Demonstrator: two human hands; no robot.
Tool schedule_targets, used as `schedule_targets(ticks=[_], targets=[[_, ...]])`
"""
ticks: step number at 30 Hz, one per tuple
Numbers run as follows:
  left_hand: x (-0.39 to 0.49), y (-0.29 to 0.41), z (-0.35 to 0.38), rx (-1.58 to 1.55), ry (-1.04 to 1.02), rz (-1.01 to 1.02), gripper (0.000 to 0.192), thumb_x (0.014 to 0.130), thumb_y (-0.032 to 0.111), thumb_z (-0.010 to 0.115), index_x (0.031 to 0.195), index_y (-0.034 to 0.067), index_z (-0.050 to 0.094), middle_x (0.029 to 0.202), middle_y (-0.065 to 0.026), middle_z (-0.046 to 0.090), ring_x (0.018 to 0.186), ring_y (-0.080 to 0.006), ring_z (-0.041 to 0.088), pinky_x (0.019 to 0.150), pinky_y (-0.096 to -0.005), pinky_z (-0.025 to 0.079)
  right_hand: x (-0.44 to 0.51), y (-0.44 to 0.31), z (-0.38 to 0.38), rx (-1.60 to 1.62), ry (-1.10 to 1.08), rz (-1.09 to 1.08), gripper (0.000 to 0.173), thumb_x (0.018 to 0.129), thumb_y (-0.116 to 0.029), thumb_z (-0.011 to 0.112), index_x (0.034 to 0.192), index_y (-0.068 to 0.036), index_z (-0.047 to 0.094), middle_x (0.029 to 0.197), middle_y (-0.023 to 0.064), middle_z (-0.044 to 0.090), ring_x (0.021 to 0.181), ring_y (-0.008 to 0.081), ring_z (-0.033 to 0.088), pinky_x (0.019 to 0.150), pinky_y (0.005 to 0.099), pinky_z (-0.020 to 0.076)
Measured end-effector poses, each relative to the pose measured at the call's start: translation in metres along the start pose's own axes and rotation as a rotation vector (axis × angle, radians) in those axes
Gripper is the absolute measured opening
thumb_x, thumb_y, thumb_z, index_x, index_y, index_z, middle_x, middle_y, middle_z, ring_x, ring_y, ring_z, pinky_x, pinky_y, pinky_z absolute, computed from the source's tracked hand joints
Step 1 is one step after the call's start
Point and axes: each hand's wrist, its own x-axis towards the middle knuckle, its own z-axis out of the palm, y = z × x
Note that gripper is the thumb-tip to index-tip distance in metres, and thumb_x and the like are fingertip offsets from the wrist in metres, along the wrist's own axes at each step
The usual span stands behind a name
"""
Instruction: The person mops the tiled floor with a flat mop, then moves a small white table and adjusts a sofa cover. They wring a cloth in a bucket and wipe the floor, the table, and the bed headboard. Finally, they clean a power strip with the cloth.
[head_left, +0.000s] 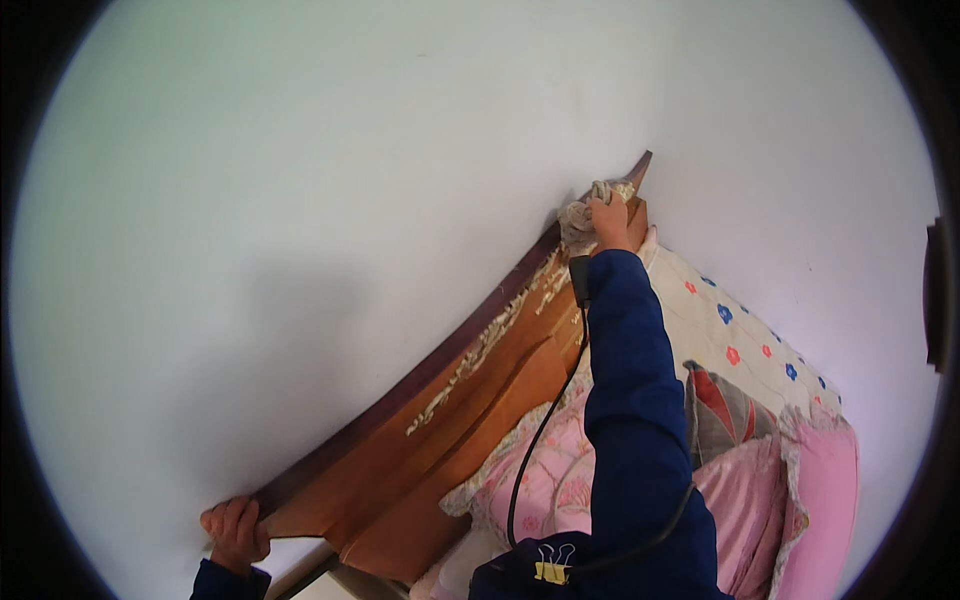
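A wooden headboard (442, 420) with a dark top edge runs diagonally along the wall. At its lower left end my left hand (238, 531) grips the corner, fingers curled over the edge. My right hand (611, 217) is near the upper right end, clutching a crumpled greyish-beige cloth (576, 225) against the top of the board. Pale, flaky residue (480, 352) forms an uneven streak along the face of the headboard below the dark edge. A black cable hangs beside my right sleeve, and a yellow binder clip (553, 564) sits on my dark blue clothing.
Pink floral bedding (540, 480) with ruffled edges lies against the headboard's lower side. To the right are a grey and red cushion (724, 412), pink pillows (825, 480) and a cream flowered cloth (697, 300). White walls meet behind the headboard's far end.
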Motion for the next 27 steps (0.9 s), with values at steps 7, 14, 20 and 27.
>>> schedule_targets(ticks=[7, 14, 20, 27], targets=[[-0.026, -0.005, -0.003, -0.038, -0.106, 0.004, 0.030, 0.070, 0.016, 0.046, 0.097, 0.003, 0.048, 0.094, -0.0147, 0.048, 0.080, -0.0273, 0.047, 0.069, -0.0410, 0.030, 0.015, -0.003, 0.048, -0.804, -0.255, -0.201, 0.037, 0.077, -0.024, 0.047, 0.102, 0.003, 0.054, 0.111, 0.0175, 0.050, 0.113, 0.0352, 0.036, 0.090, 0.0479, 0.0300], [-0.059, -0.016, -0.004, 0.043, -0.175, -0.006, 0.029, 0.075, 0.020, 0.043, 0.100, 0.005, 0.045, 0.095, -0.0150, 0.047, 0.082, -0.0291, 0.047, 0.069, -0.0416, 0.031, -0.065, -0.026, 0.028, -0.990, -0.235, -0.613, 0.021, 0.072, -0.021, 0.049, 0.069, -0.011, 0.067, 0.085, 0.0072, 0.059, 0.092, 0.0263, 0.047, 0.073, 0.0417, 0.0371], [-0.029, -0.010, -0.004, 0.050, -0.027, 0.042, 0.023, 0.076, 0.022, 0.043, 0.088, 0.005, 0.053, 0.088, -0.0110, 0.053, 0.074, -0.0240, 0.050, 0.065, -0.0382, 0.031, -0.241, -0.088, 0.035, -0.786, -0.331, -0.764, 0.020, 0.069, -0.018, 0.051, 0.074, -0.004, 0.064, 0.081, 0.0115, 0.057, 0.088, 0.0280, 0.044, 0.070, 0.0393, 0.0356], [-0.012, -0.007, 0.007, 0.023, -0.016, 0.045, 0.022, 0.079, 0.017, 0.042, 0.094, 0.004, 0.051, 0.091, -0.0123, 0.053, 0.080, -0.0252, 0.051, 0.072, -0.0376, 0.031, -0.374, -0.145, -0.008, 0.393, -0.681, -0.363, 0.033, 0.069, -0.003, 0.051, 0.101, 0.004, 0.051, 0.105, 0.0225, 0.041, 0.095, 0.0338, 0.045, 0.078, 0.0370, 0.0398]])
